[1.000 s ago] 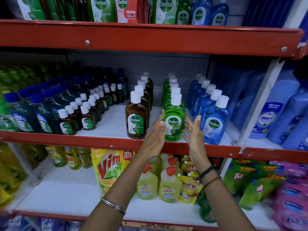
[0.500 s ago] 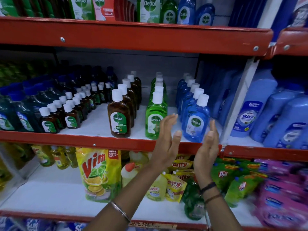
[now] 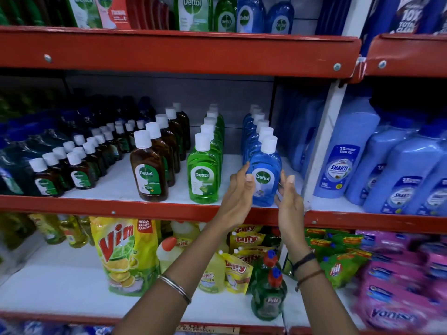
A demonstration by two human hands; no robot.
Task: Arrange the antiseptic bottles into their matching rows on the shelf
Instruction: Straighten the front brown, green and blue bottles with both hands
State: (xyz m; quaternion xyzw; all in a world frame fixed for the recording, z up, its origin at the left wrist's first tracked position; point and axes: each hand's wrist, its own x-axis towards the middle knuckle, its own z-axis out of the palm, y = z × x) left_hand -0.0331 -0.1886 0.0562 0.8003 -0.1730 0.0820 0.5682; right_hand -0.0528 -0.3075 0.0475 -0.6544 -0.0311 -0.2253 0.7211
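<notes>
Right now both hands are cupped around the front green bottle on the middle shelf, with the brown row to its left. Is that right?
Not quite. In the head view the left hand and right hand flank the front blue bottle, not the green bottle. It stands on the middle shelf. The brown row is on the left, beyond the green row.

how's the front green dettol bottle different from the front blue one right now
The front green bottle holds green liquid; the front blue bottle holds blue. The green one stands with no hand near it, while the blue one has the left hand and right hand flanking it. Both stand upright at the head of their own colour row, with white caps and a green Dettol logo.
</notes>
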